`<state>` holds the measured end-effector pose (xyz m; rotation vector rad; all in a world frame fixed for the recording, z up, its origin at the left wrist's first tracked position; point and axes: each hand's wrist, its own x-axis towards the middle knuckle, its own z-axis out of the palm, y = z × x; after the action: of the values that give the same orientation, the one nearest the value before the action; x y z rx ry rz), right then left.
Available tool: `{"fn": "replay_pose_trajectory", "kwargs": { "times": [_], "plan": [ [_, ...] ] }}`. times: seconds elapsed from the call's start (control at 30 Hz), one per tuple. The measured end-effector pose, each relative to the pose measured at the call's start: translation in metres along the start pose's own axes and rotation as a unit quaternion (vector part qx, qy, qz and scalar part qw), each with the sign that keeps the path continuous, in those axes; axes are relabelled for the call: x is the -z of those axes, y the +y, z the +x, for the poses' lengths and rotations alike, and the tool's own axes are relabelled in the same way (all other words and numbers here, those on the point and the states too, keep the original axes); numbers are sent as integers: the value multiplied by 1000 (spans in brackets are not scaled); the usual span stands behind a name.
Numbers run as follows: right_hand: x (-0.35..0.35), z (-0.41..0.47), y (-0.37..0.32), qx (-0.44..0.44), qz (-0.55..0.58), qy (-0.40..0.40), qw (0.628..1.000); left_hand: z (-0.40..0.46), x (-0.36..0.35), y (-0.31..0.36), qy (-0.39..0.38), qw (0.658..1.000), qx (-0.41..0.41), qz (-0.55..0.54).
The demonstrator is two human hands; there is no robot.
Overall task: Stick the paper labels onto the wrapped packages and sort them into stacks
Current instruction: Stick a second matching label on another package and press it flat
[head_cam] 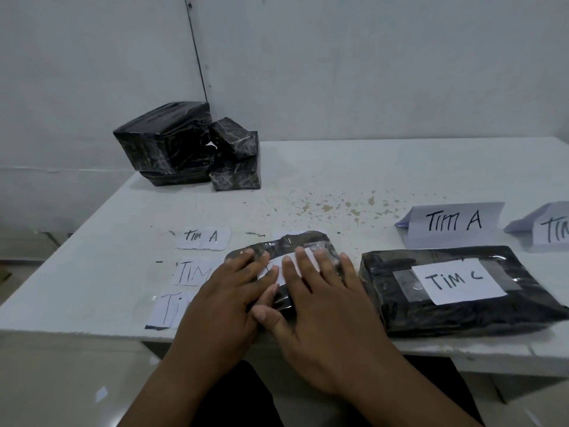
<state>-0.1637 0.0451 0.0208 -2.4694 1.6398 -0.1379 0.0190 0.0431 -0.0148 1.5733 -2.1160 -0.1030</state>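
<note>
A small black wrapped package lies at the table's front edge, with a white paper label under clear tape on its top. My left hand and my right hand both lie flat on it, fingers spread, pressing on the label and tape; most of the label is hidden. To its right rests a bigger black package whose taped label reads "TiM C". Loose paper labels lie to the left: one reads "Tim A", two more are partly covered by my left arm.
A pile of unlabelled black packages stands at the back left by the wall. Folded paper signs stand at the right: "TIM A" and another cut off by the frame edge. Brown specks dot the white table.
</note>
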Motion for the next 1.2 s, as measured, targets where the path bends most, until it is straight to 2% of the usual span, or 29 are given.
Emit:
{"fn": "replay_pose_trajectory", "kwargs": {
  "times": [0.23,0.3,0.43,0.7,0.87,1.1,1.2],
  "plan": [
    [-1,1,2,-41,-3,-15,999,-1,-2,-4,0,1000,8,19],
    [-1,1,-1,-51,7,-17,999,-4,-2,-3,4,998,14,57],
    [-4,1,-4,-72,46,-1,996,-14,3,6,28,984,76,157],
    [0,3,-2,-84,56,11,995,-18,0,22,53,966,148,203],
    [3,3,-1,-89,57,-3,994,-18,-2,24,32,957,187,220],
    [7,3,-3,-101,69,-26,992,-19,-4,24,21,952,179,246],
    [10,3,-3,-105,76,-35,991,-16,-2,29,-28,951,217,220]
  ]
}}
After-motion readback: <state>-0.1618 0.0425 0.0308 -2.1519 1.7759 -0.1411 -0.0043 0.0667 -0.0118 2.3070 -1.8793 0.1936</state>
